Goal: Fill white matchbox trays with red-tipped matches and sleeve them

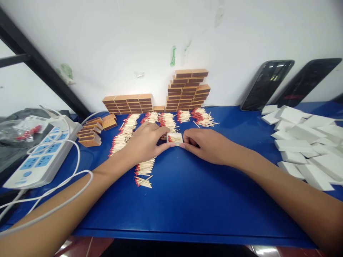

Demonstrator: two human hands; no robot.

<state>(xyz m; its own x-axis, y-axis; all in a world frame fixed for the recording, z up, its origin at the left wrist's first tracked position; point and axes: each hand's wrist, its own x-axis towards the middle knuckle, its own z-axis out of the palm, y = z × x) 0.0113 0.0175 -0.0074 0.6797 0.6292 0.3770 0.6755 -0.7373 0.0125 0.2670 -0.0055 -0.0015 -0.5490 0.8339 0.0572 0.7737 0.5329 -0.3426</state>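
- The left hand [146, 142] lies palm down on the bench [187, 200], fingers curled and pinching the left end of a small white matchbox tray [175, 138].
- The right hand [205, 144] meets it from the other side, its fingertips closed against the tray's right end, so both hands grip the same tray.
- The tray sits toward the middle of the bench, nearer the back edge than the front, with red-tipped matches lying in it.
- Loose matches [128, 132] lie in rows and heaps behind and to the left of the hands, and one row runs under the left wrist toward the front edge.
- Along the back edge, against the wall, stand stacked brown matchboxes [186, 91]; a lower stack [128, 103] stands to their left.
- A few more brown boxes [91, 135] lie near the left edge.
- A pile of white trays [305, 142] covers the right end of the bench.
- A white power strip [40, 157] with its cable rests at the left edge.
- Two dark phones [266, 85] lean on the wall at the back right corner.
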